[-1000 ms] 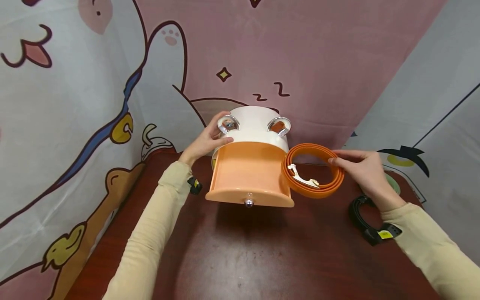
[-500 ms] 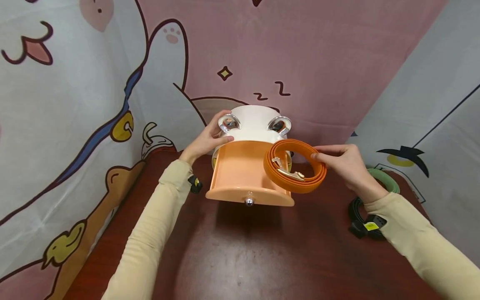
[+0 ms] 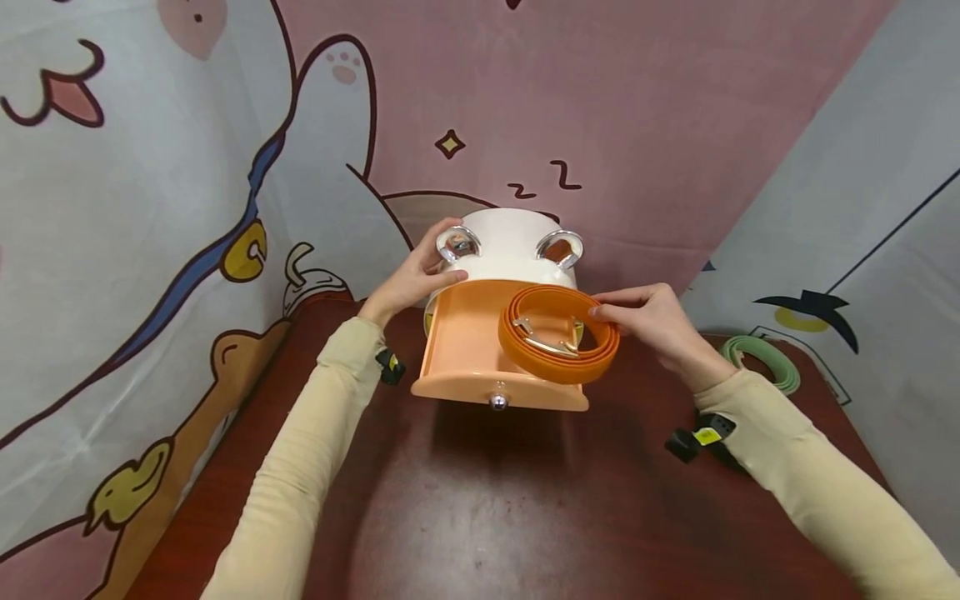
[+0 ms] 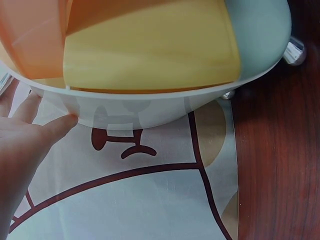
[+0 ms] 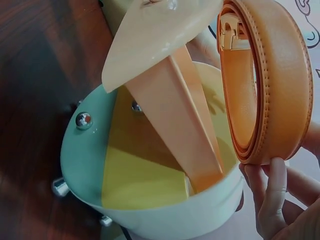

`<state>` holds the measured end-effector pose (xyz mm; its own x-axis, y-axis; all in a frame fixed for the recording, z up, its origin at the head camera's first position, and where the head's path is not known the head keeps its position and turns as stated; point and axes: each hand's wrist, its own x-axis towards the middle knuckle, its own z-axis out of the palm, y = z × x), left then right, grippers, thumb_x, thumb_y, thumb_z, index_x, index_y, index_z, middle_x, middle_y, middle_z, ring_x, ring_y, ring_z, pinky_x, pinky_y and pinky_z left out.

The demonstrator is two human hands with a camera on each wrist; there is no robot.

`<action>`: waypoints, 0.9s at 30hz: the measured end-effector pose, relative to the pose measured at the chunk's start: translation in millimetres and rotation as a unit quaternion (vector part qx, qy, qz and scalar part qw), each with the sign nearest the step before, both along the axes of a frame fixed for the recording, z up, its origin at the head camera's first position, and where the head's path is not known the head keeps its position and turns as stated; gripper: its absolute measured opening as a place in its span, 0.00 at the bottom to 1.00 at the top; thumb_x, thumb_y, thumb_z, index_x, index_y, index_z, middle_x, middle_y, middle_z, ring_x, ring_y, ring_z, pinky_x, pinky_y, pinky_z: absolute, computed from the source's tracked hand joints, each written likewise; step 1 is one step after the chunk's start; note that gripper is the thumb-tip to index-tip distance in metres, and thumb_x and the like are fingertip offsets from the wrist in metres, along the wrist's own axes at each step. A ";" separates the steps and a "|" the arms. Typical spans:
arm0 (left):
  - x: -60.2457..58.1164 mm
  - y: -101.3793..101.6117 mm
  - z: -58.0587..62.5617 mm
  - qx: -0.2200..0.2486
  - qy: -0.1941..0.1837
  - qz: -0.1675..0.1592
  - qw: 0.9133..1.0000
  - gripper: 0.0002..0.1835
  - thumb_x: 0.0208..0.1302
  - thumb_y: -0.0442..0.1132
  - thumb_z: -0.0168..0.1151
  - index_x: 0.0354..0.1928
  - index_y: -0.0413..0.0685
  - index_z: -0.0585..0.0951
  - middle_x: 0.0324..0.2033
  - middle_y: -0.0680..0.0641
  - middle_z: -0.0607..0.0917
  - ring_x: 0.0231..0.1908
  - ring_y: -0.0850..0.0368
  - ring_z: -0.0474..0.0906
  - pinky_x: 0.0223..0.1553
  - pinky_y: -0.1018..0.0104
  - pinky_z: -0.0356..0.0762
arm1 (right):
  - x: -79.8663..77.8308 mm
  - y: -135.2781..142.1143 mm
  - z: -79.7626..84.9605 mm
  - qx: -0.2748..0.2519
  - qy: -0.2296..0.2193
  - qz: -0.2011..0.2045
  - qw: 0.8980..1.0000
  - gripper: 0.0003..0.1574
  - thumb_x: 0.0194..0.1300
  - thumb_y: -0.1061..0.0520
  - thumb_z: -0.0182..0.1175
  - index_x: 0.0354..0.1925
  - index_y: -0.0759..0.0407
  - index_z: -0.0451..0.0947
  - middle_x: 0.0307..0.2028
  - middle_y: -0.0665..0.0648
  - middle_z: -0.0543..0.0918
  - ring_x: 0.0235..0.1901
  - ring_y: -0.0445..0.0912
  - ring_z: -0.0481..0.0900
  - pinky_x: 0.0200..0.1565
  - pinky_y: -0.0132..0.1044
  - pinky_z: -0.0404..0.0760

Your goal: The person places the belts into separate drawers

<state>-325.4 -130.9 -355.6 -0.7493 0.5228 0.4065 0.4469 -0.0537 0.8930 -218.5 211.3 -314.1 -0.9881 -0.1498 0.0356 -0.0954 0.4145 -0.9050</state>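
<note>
We've got the right hand (image 3: 660, 325) pinching a coiled orange leather belt (image 3: 557, 367), in line with the right half of the open peach drawer (image 3: 468, 333) of a white rounded cabinet (image 3: 510, 242); contact unclear. Our left hand (image 3: 411, 279) grips the cabinet's left side. Only the wrist views give us the yellow drawer (image 4: 150, 55) and green drawer (image 4: 262, 35). Under the cabinet: red-brown wood table (image 3: 480, 517). Right of it: coiled green belt (image 3: 782, 363). Behind it: pink cartoon-print cloth (image 3: 637, 108).
</note>
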 end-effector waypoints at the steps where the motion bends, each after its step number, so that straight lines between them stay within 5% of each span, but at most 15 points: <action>1: 0.1 -0.1 -0.1 -0.001 0.000 0.002 1.000 0.40 0.63 0.22 0.59 0.72 0.49 0.53 0.62 0.39 0.69 0.61 0.52 0.68 0.62 0.51 0.59 | -1.3 -1.5 -0.8 0.001 -0.003 0.002 1.000 0.25 0.61 0.55 0.68 0.50 0.71 0.81 0.31 0.53 0.86 0.26 0.40 0.79 0.31 0.32 0.80; 11: 1.5 0.3 -0.4 -0.002 -0.007 0.007 1.000 0.41 0.63 0.22 0.59 0.73 0.49 0.52 0.63 0.38 0.68 0.61 0.51 0.68 0.62 0.52 0.60 | -11.9 -18.6 -10.4 -0.005 -0.020 -0.014 1.000 0.24 0.59 0.57 0.68 0.48 0.74 0.81 0.29 0.53 0.85 0.24 0.39 0.77 0.31 0.30 0.79; 18: 0.5 0.5 -0.1 -0.012 -0.007 0.014 1.000 0.41 0.64 0.23 0.59 0.73 0.51 0.52 0.64 0.39 0.68 0.62 0.51 0.67 0.64 0.51 0.58 | -13.7 -31.6 -16.4 -0.029 -0.019 -0.035 0.999 0.24 0.59 0.59 0.68 0.48 0.76 0.80 0.36 0.61 0.85 0.28 0.38 0.82 0.34 0.31 0.81; 27: 0.2 -0.3 -0.5 -0.018 -0.005 0.018 1.000 0.40 0.64 0.24 0.59 0.73 0.51 0.53 0.64 0.40 0.68 0.63 0.51 0.67 0.65 0.50 0.55 | -9.4 -45.8 -21.6 0.076 0.093 -0.053 0.991 0.18 0.55 0.55 0.71 0.43 0.65 0.86 0.36 0.60 0.87 0.34 0.46 0.79 0.31 0.27 0.75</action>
<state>-325.2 -131.2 -356.1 -0.7720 0.5092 0.3805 0.4388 -0.0062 0.8986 -227.9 165.5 -335.7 -0.9769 -0.0635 0.2043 -0.2042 0.5605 -0.8025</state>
